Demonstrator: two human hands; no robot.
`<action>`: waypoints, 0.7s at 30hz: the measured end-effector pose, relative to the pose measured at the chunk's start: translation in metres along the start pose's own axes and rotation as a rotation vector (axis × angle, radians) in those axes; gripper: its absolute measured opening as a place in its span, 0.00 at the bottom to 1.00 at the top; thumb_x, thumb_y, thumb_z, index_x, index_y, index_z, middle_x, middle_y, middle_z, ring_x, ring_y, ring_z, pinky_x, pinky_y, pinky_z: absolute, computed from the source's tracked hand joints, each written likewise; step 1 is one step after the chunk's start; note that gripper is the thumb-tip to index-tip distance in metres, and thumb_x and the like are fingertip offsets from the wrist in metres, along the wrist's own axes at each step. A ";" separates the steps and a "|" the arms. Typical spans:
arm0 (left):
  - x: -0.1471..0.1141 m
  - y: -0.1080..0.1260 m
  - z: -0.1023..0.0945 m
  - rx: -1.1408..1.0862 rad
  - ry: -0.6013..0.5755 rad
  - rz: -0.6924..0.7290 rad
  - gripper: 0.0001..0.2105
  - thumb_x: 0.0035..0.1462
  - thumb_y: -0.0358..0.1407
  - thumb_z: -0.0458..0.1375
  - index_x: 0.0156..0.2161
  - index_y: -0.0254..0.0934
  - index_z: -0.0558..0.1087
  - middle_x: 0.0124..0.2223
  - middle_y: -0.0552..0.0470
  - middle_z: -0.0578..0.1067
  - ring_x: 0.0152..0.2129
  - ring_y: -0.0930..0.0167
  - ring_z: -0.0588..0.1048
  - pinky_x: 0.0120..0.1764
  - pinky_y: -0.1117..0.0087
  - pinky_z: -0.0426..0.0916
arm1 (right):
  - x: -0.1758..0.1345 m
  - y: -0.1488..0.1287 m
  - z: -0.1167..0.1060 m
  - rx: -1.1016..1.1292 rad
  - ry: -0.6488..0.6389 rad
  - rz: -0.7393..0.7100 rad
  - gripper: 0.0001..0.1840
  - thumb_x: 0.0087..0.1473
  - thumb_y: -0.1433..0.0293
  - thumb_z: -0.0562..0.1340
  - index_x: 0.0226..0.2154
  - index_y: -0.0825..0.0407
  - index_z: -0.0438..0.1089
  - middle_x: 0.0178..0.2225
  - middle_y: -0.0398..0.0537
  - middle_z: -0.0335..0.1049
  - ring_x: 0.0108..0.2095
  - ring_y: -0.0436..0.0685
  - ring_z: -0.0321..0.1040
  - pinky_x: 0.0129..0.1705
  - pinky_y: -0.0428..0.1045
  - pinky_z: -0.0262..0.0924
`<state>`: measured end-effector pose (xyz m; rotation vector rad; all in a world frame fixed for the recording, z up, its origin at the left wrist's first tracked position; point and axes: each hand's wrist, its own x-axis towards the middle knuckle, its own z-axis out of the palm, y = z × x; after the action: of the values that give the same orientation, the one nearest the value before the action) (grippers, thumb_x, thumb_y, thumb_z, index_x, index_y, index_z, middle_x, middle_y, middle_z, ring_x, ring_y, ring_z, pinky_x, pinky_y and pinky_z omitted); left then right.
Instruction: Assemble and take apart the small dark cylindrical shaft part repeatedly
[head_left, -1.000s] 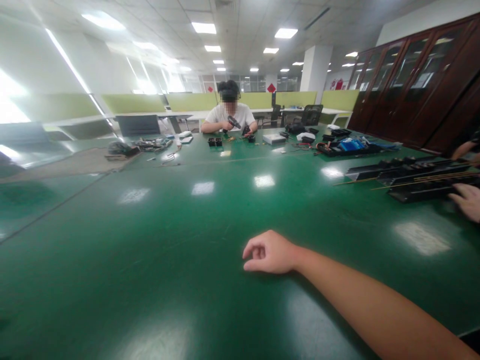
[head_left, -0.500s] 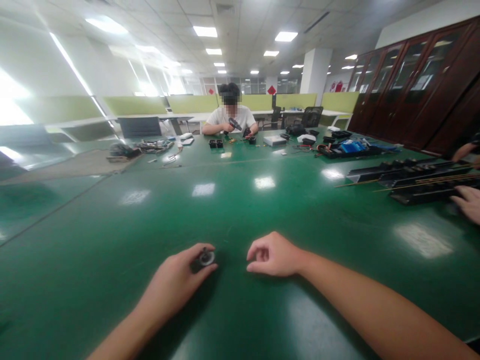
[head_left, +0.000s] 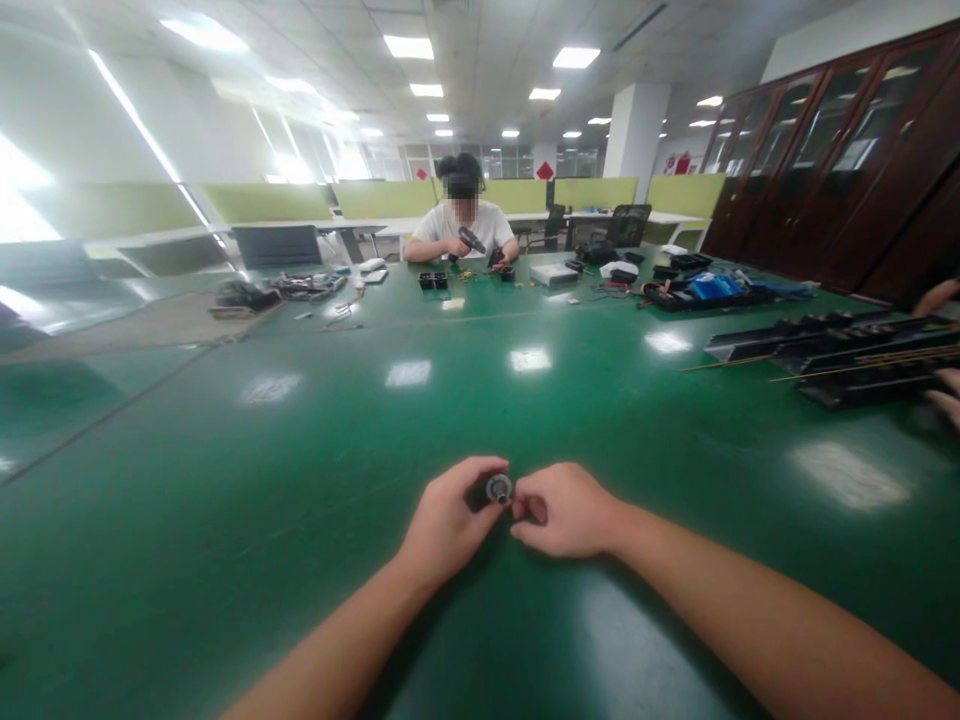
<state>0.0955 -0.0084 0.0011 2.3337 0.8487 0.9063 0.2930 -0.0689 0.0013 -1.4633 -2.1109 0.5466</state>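
Observation:
Just in front of me, above the green table (head_left: 315,440), my left hand (head_left: 448,515) pinches a small round grey metal part (head_left: 499,488) between thumb and fingers. The part has a ring-like rim with a short stub at its middle. My right hand (head_left: 570,510) is close against its right side, fingers curled and thumb drawn in toward them. Whether the right fingertips touch the part or hold something tiny, I cannot tell.
Across the table a person (head_left: 465,225) in a white shirt holds a power drill (head_left: 471,240). Black channel-shaped pieces (head_left: 840,345) with thin rods lie at the right, beside another person's hand (head_left: 946,400). A blue item (head_left: 712,287) and small black boxes (head_left: 433,281) stand farther back.
My left hand has moved right and slightly up with the round metal part, bringing it up to my right hand. My right hand has shifted only slightly. The other person's hand moved toward the right edge.

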 end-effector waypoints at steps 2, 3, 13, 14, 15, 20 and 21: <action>0.000 0.002 0.000 -0.019 -0.012 -0.008 0.12 0.53 0.29 0.61 0.44 0.40 0.75 0.44 0.50 0.79 0.41 0.67 0.77 0.47 0.65 0.73 | 0.000 0.001 0.001 0.009 -0.005 0.008 0.06 0.47 0.64 0.67 0.28 0.50 0.74 0.21 0.38 0.69 0.22 0.49 0.64 0.26 0.44 0.49; 0.000 0.003 0.000 -0.033 -0.014 -0.013 0.12 0.53 0.29 0.62 0.44 0.40 0.75 0.44 0.50 0.79 0.41 0.67 0.77 0.47 0.65 0.73 | 0.000 0.001 0.001 0.014 -0.011 0.006 0.07 0.47 0.64 0.67 0.28 0.50 0.74 0.21 0.38 0.69 0.22 0.48 0.64 0.26 0.44 0.49; -0.002 0.008 0.001 -0.201 -0.034 -0.025 0.09 0.54 0.29 0.61 0.42 0.37 0.74 0.46 0.48 0.78 0.43 0.68 0.78 0.47 0.67 0.74 | -0.002 0.003 0.000 0.006 -0.015 -0.006 0.07 0.48 0.64 0.68 0.27 0.50 0.74 0.21 0.37 0.69 0.22 0.48 0.63 0.27 0.44 0.48; -0.002 0.007 0.002 -0.217 -0.035 -0.035 0.09 0.54 0.29 0.62 0.42 0.37 0.74 0.46 0.48 0.78 0.43 0.68 0.78 0.46 0.68 0.74 | -0.002 0.003 0.000 0.007 -0.014 -0.005 0.07 0.48 0.64 0.68 0.27 0.50 0.74 0.21 0.37 0.69 0.22 0.48 0.63 0.26 0.44 0.48; -0.002 0.006 0.002 -0.225 -0.037 -0.042 0.09 0.54 0.30 0.62 0.42 0.37 0.74 0.46 0.48 0.78 0.43 0.68 0.78 0.46 0.68 0.74 | -0.002 0.002 0.000 0.009 -0.014 -0.005 0.07 0.48 0.64 0.68 0.27 0.50 0.74 0.20 0.37 0.69 0.21 0.48 0.63 0.26 0.44 0.47; -0.001 0.006 0.001 -0.169 -0.050 -0.075 0.12 0.52 0.32 0.65 0.44 0.40 0.75 0.42 0.52 0.79 0.38 0.69 0.79 0.43 0.70 0.73 | -0.003 0.002 -0.002 0.009 -0.023 -0.020 0.07 0.48 0.64 0.68 0.27 0.50 0.73 0.21 0.37 0.68 0.22 0.47 0.62 0.26 0.44 0.46; -0.001 0.008 0.000 -0.161 -0.048 -0.085 0.13 0.52 0.33 0.66 0.44 0.40 0.76 0.41 0.53 0.80 0.37 0.69 0.78 0.42 0.70 0.72 | -0.003 0.002 -0.002 0.006 -0.027 -0.023 0.07 0.49 0.64 0.68 0.27 0.50 0.73 0.21 0.37 0.68 0.22 0.47 0.61 0.26 0.44 0.46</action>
<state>0.0982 -0.0140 0.0055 2.1567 0.8173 0.8475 0.2963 -0.0708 0.0018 -1.4341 -2.1423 0.5667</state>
